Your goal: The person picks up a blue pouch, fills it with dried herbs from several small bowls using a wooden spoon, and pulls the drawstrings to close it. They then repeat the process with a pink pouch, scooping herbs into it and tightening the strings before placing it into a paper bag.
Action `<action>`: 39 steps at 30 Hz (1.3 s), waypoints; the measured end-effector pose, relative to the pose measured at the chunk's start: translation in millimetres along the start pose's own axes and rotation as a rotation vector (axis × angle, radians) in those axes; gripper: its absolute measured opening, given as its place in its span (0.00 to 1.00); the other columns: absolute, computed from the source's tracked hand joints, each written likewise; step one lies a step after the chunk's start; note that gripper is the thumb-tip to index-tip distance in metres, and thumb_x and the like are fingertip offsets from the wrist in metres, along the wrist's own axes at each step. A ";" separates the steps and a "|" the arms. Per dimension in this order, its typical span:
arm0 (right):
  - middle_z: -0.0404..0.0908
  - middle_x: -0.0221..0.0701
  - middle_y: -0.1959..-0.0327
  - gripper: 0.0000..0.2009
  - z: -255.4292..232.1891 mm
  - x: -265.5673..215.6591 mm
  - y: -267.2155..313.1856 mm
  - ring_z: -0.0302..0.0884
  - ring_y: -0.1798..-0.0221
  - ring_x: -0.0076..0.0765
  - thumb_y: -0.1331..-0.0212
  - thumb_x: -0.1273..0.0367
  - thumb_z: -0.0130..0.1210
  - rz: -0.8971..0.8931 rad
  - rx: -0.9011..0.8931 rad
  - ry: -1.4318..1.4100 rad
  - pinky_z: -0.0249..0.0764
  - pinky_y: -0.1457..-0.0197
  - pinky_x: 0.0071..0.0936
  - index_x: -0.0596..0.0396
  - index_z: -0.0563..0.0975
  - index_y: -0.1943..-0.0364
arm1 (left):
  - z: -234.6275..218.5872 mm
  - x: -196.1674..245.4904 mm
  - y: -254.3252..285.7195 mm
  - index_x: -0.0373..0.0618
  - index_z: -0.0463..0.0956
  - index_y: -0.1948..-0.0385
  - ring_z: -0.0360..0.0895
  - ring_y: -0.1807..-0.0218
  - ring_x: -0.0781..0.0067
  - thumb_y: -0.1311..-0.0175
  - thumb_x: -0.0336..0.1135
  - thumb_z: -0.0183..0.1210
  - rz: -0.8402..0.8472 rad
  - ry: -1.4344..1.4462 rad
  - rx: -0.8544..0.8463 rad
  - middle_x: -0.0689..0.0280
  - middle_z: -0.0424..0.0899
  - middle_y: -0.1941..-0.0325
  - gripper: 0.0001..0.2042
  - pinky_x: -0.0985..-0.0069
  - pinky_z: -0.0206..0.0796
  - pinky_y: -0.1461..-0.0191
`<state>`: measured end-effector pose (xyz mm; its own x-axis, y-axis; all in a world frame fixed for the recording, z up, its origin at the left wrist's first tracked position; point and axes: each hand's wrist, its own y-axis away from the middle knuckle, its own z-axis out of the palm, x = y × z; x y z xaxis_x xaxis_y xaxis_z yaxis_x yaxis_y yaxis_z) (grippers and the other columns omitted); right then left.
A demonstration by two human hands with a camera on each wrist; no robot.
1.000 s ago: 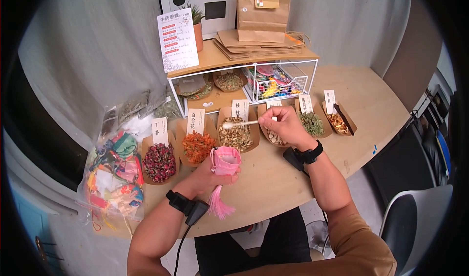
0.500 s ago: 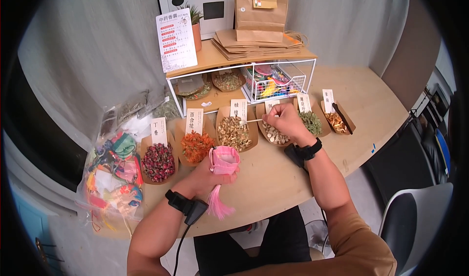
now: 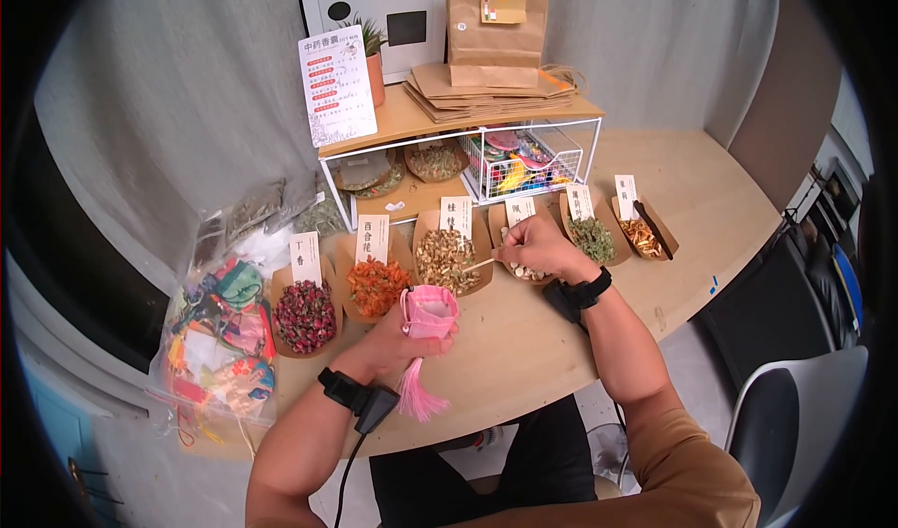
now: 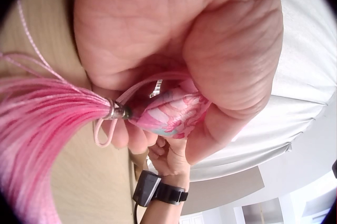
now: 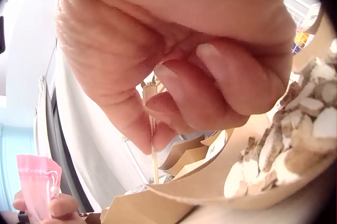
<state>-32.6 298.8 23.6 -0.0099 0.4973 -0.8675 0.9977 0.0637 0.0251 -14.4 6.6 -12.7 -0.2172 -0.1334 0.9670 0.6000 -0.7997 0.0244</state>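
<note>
My left hand (image 3: 388, 343) grips a small pink drawstring pouch (image 3: 430, 315) low over the table, its mouth facing up. A pink tassel (image 4: 58, 113) hangs from it, and the left wrist view shows flowered fabric on its underside. My right hand (image 3: 543, 247) pinches the thin handle of a small, light spoon (image 3: 481, 265) between thumb and fingers. The far end of the spoon is down among the tan chopped pieces (image 3: 443, 255) in a brown paper tray, its bowl hidden there. Below the right hand lies a tray of pale slices (image 5: 295, 139).
Labelled paper trays curve across the table, with dark red buds (image 3: 306, 317), orange petals (image 3: 375, 285), green leaves (image 3: 592, 239) and brown shreds (image 3: 642, 238). A bag of coloured pouches (image 3: 224, 332) lies left. Behind stands a small shelf (image 3: 393, 144) with a wire basket (image 3: 528, 168).
My right hand has lowered the spoon from above the tray of tan pieces into the pile, its handle now tilting up to the right. The left hand holds the pouch in nearly the same place.
</note>
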 end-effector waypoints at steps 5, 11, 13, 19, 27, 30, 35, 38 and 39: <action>0.76 0.28 0.85 0.13 0.8 -11.4 4.7 0.68 0.79 0.20 0.46 0.68 0.63 -0.008 0.011 0.105 0.68 0.72 0.25 0.61 0.77 0.84 | -3.2 -3.8 -0.4 0.41 0.71 0.51 0.78 0.54 0.74 0.50 0.22 0.67 -0.002 0.020 0.001 0.65 0.79 0.57 0.23 0.74 0.73 0.51; 0.77 0.31 0.84 0.14 4.0 -1.5 0.7 0.70 0.79 0.22 0.44 0.69 0.60 -0.027 -0.017 0.073 0.69 0.70 0.26 0.63 0.77 0.84 | -1.5 -2.2 0.4 0.41 0.71 0.50 0.78 0.54 0.75 0.50 0.22 0.67 -0.014 0.011 0.012 0.66 0.79 0.56 0.23 0.75 0.73 0.52; 0.76 0.31 0.85 0.14 4.3 -2.5 1.4 0.70 0.79 0.23 0.43 0.68 0.60 -0.022 -0.005 0.039 0.69 0.70 0.27 0.62 0.77 0.84 | -3.8 -4.4 -0.5 0.41 0.72 0.50 0.78 0.54 0.75 0.50 0.22 0.67 -0.011 0.003 0.005 0.67 0.79 0.56 0.23 0.75 0.73 0.52; 0.75 0.30 0.85 0.15 3.3 -0.8 -0.8 0.68 0.79 0.23 0.42 0.65 0.61 0.024 -0.005 0.084 0.68 0.71 0.28 0.61 0.78 0.82 | -1.7 -3.4 0.0 0.41 0.72 0.50 0.78 0.55 0.75 0.49 0.22 0.67 -0.013 0.017 0.010 0.67 0.79 0.56 0.22 0.75 0.73 0.53; 0.71 0.26 0.87 0.15 3.9 5.1 -3.8 0.63 0.81 0.20 0.41 0.62 0.61 0.051 -0.020 0.019 0.64 0.75 0.25 0.59 0.80 0.80 | -3.9 -5.1 -0.8 0.41 0.72 0.50 0.78 0.55 0.75 0.49 0.21 0.67 -0.025 0.052 0.004 0.66 0.79 0.57 0.23 0.75 0.73 0.53; 0.71 0.24 0.87 0.16 6.2 13.1 -7.7 0.62 0.81 0.18 0.40 0.63 0.61 -0.005 -0.001 -0.034 0.62 0.76 0.24 0.58 0.80 0.81 | -3.0 -4.6 -0.4 0.41 0.72 0.50 0.78 0.55 0.75 0.50 0.21 0.67 -0.023 0.049 0.002 0.66 0.79 0.57 0.23 0.75 0.73 0.53; 0.70 0.22 0.87 0.16 5.0 9.9 -5.9 0.62 0.81 0.17 0.40 0.63 0.61 0.005 -0.009 -0.032 0.62 0.76 0.24 0.58 0.80 0.82 | -1.3 -2.4 -0.3 0.40 0.72 0.50 0.78 0.55 0.74 0.50 0.22 0.67 -0.008 0.060 -0.013 0.66 0.79 0.57 0.23 0.75 0.73 0.53; 0.70 0.21 0.87 0.16 4.0 9.1 -6.1 0.61 0.81 0.17 0.39 0.63 0.61 0.017 -0.021 -0.073 0.61 0.76 0.23 0.58 0.79 0.82 | -2.6 -3.9 -0.7 0.40 0.72 0.50 0.78 0.55 0.74 0.50 0.22 0.67 -0.026 0.060 0.004 0.66 0.79 0.56 0.23 0.75 0.73 0.54; 0.70 0.21 0.87 0.16 3.7 9.1 -6.2 0.61 0.81 0.16 0.39 0.64 0.60 0.023 -0.028 -0.091 0.61 0.76 0.23 0.59 0.79 0.82 | -2.8 -3.9 -0.6 0.41 0.72 0.50 0.78 0.55 0.74 0.49 0.22 0.67 -0.026 0.057 0.005 0.66 0.79 0.56 0.23 0.75 0.73 0.54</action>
<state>-38.7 299.7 13.7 0.0202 0.4183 -0.9081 0.9953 0.0778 0.0579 -16.2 5.9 -17.2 -0.2762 -0.1455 0.9500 0.5971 -0.8005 0.0510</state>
